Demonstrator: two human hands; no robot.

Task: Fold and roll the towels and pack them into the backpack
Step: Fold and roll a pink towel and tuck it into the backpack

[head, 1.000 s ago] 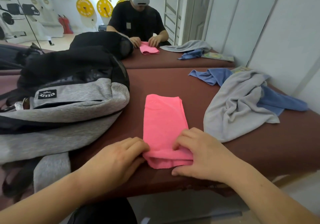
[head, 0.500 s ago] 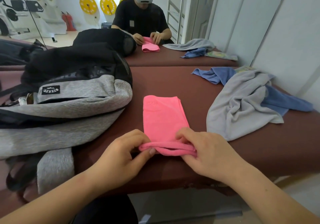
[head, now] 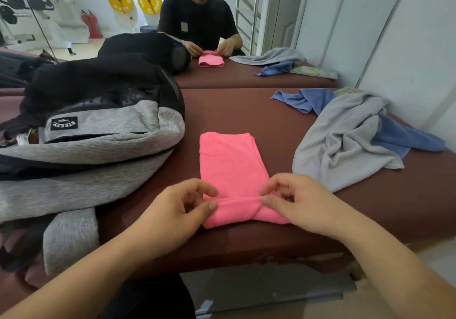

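A folded pink towel [head: 230, 165] lies lengthwise on the maroon padded table [head: 237, 111], its near end curled into a short roll. My left hand [head: 177, 210] pinches the left end of that roll between thumb and fingers. My right hand [head: 298, 202] pinches the right end the same way. A grey and black backpack [head: 98, 141] lies on its side at the left, close to the towel. A crumpled grey towel [head: 345, 141] lies at the right, partly over a blue towel [head: 404, 141].
A mirror at the table's far edge reflects the person in a black shirt [head: 197, 19], the backpack and the towels. White wall panels [head: 407, 34] close off the right side. The table's near edge [head: 246, 252] runs just below my hands.
The towel's near end, flat under my hands a second ago, has been lifted and turned over into a thicker roll. Both hands moved slightly away from me with it.
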